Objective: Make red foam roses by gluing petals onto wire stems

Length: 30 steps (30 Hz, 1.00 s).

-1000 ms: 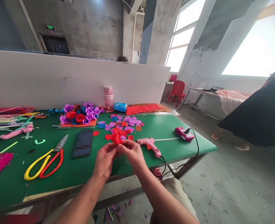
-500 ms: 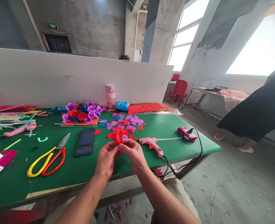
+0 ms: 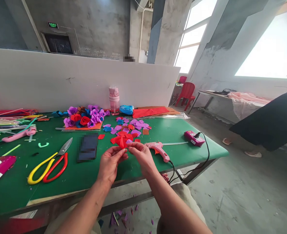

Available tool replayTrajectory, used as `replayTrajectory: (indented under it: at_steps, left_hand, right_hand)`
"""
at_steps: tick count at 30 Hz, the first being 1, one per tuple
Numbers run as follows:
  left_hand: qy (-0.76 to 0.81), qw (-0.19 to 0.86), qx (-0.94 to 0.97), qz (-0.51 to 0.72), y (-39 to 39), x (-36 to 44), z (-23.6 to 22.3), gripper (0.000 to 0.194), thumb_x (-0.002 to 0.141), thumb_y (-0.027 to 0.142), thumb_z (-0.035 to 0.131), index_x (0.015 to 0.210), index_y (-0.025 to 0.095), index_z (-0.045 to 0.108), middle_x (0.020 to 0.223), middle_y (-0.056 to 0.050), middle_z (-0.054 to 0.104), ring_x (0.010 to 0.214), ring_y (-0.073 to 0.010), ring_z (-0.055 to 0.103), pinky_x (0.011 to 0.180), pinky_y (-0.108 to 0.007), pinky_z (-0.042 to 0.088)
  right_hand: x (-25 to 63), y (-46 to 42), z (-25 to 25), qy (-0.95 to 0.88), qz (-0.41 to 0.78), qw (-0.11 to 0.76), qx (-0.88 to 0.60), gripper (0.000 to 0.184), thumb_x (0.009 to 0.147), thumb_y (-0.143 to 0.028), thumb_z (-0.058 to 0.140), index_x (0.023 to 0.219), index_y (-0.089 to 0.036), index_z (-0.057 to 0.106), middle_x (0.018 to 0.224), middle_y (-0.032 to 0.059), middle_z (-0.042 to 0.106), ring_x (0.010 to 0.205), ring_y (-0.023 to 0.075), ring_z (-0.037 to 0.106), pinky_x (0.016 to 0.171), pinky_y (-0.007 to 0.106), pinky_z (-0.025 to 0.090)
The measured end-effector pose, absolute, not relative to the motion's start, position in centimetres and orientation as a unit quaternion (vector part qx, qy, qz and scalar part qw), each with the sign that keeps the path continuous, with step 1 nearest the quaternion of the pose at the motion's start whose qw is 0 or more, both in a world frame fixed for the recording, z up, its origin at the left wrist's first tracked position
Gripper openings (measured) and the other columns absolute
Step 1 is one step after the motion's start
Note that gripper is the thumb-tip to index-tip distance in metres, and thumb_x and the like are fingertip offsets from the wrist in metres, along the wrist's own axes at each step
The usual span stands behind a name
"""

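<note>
Between the thumb and fingers of my left hand [image 3: 111, 161] a red paper petal [image 3: 122, 143] is pinched, its folded tip pointing up. Just to the right, the thumb and forefinger of my right hand [image 3: 141, 155] are pressed together close by the petal's edge; whether anything is between them I cannot make out. Loose purple petals [image 3: 139, 124], with red and blue ones among them, lie scattered behind the hands. A pink glue gun [image 3: 159, 150] rests beside my right hand, a glue stick in its back end. Left of my hands lies a dark phone [image 3: 88, 148].
Scissors [image 3: 51, 162] with yellow and red handles lie left on the green table [image 3: 68, 182]. Finished paper roses [image 3: 86, 116], a pink bottle [image 3: 114, 100] and red paper [image 3: 150, 112] line the back. A pink power strip [image 3: 194, 138] is at right. A person [image 3: 267, 120] stands beyond.
My right hand's fingers have drawn slightly apart from my left hand, which keeps the red petal. The person at the right has shifted toward the picture's edge.
</note>
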<state>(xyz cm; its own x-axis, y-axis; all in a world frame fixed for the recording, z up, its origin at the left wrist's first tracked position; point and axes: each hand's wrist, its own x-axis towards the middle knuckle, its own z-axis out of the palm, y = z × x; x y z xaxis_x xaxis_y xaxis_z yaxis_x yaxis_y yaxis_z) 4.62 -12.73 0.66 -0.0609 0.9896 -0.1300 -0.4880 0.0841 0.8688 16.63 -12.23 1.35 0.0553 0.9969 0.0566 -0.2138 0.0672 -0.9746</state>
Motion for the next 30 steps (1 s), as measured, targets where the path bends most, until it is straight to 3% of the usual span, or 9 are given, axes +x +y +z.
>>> replayTrajectory:
  at_steps: [4,7,10,12,16,20,25,27,30]
  left_hand:
    - [0.420,0.591,0.314,0.612,-12.3,3.9,0.9,0.030,0.048,0.022,0.082,0.070,0.013,0.065,0.067,-0.002,0.069,0.055,-0.0116,0.062,0.061,-0.025,0.053]
    - [0.424,0.590,0.328,0.604,-12.2,3.4,0.9,0.029,0.048,0.023,0.082,0.071,0.013,0.065,0.068,-0.003,0.069,0.055,-0.0116,0.061,0.060,-0.026,0.053]
    - [0.424,0.598,0.341,0.588,-12.4,3.1,0.9,0.029,0.049,0.023,0.082,0.071,0.013,0.066,0.070,-0.004,0.070,0.056,-0.0117,0.061,0.060,-0.026,0.054]
    - [0.424,0.603,0.343,0.581,-12.6,3.1,0.9,0.029,0.050,0.023,0.081,0.071,0.013,0.066,0.070,-0.004,0.070,0.056,-0.0117,0.061,0.060,-0.026,0.054]
    - [0.423,0.603,0.343,0.583,-12.6,3.1,1.1,0.028,0.050,0.021,0.081,0.071,0.012,0.065,0.069,-0.004,0.069,0.055,-0.0111,0.061,0.059,-0.026,0.054]
    - [0.417,0.602,0.337,0.592,-12.4,2.9,1.2,0.028,0.049,0.021,0.080,0.070,0.012,0.064,0.068,-0.004,0.069,0.054,-0.0102,0.060,0.059,-0.025,0.053]
    - [0.413,0.603,0.329,0.598,-12.4,2.7,1.1,0.028,0.050,0.020,0.081,0.070,0.012,0.063,0.067,-0.004,0.069,0.054,-0.0101,0.060,0.058,-0.024,0.053]
    - [0.414,0.603,0.325,0.599,-12.4,2.5,1.1,0.028,0.050,0.019,0.081,0.070,0.012,0.063,0.067,-0.004,0.069,0.054,-0.0101,0.060,0.058,-0.024,0.053]
    - [0.413,0.601,0.321,0.604,-12.3,2.1,1.1,0.028,0.050,0.019,0.081,0.071,0.012,0.063,0.068,-0.004,0.069,0.055,-0.0103,0.061,0.058,-0.024,0.053]
  right_hand:
    - [21.7,-11.3,2.9,-0.568,0.254,0.555,-0.553,0.019,0.073,-0.032,0.056,0.076,-0.018,0.067,0.073,0.0026,0.067,0.066,0.0150,0.058,0.063,0.025,0.041]
    - [26.6,-11.4,3.8,-0.601,0.093,0.415,-0.677,0.022,0.076,-0.034,0.054,0.067,-0.019,0.066,0.063,0.0029,0.065,0.060,0.0147,0.054,0.057,0.025,0.036]
    - [29.7,-12.1,3.7,-0.601,0.064,0.264,-0.752,0.033,0.075,-0.045,0.055,0.055,-0.019,0.059,0.057,0.0044,0.062,0.055,0.0149,0.051,0.049,0.026,0.028]
    - [30.5,-12.4,2.8,-0.620,0.105,0.202,-0.751,0.031,0.071,-0.045,0.058,0.054,-0.020,0.055,0.056,0.0029,0.061,0.054,0.0146,0.051,0.047,0.025,0.026]
    - [30.0,-12.2,0.9,-0.652,0.159,0.182,-0.718,0.019,0.064,-0.023,0.059,0.050,-0.021,0.046,0.049,-0.0009,0.057,0.048,0.0120,0.046,0.045,0.024,0.026]
    - [29.1,-11.7,0.4,-0.623,0.233,0.287,-0.690,0.020,0.067,-0.020,0.055,0.051,-0.021,0.042,0.046,-0.0027,0.052,0.045,0.0116,0.045,0.045,0.024,0.032]
    - [27.2,-11.9,2.0,-0.457,0.480,0.515,-0.544,0.013,0.068,-0.027,0.062,0.072,-0.020,0.052,0.060,-0.0027,0.056,0.051,0.0108,0.052,0.053,0.027,0.051]
    - [26.1,-12.1,2.6,-0.406,0.582,0.540,-0.452,0.015,0.066,-0.027,0.064,0.075,-0.018,0.054,0.064,-0.0021,0.056,0.054,0.0092,0.052,0.058,0.027,0.054]
    - [24.3,-12.4,3.0,-0.363,0.690,0.512,-0.360,0.021,0.071,-0.037,0.061,0.074,-0.017,0.056,0.061,-0.0022,0.052,0.048,0.0070,0.045,0.048,0.021,0.049]
